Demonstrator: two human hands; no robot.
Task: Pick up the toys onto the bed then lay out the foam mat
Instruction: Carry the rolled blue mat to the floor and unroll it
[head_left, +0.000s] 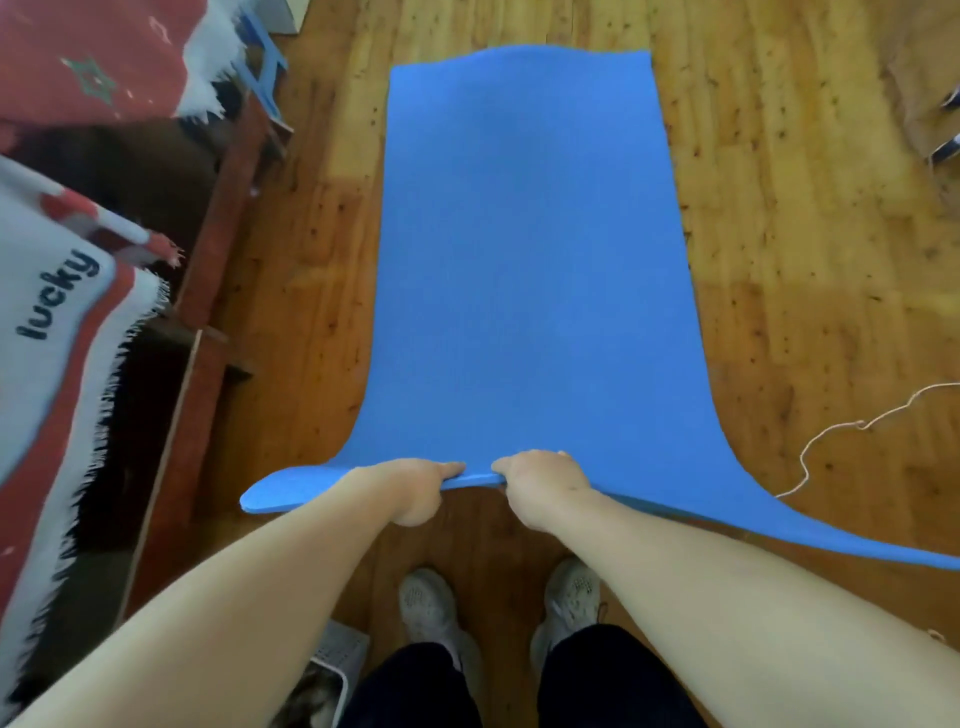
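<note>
The wooden plank floor (779, 260) fills the room, and on it lies one long blue foam mat (524, 249), stretched lengthwise away from the person, its far end flat on the boards. The near end of the mat is lifted off the floor and bows upward, both near corners drooping out to the sides. To the left of the mat stands one dark red wooden bed frame (223, 218), draped with a red and white fringed blanket (62, 322) that bears the word "lucky".

Both bare forearms reach forward and down from the bottom of the view, converging on the middle of the mat's near edge. The left hand (415, 486) grips that edge with the thumb on top and the fingers curled beneath. The right hand (540, 480), just beside it and nearly touching, pinches the same edge, knuckles up and fingers folded around the foam.

Below the mat's raised edge, two pale grey shoes (431, 608) stand side by side on the boards under dark trouser legs. To the right of the mat, one thin pale string (852, 426) trails loosely across the floor.
</note>
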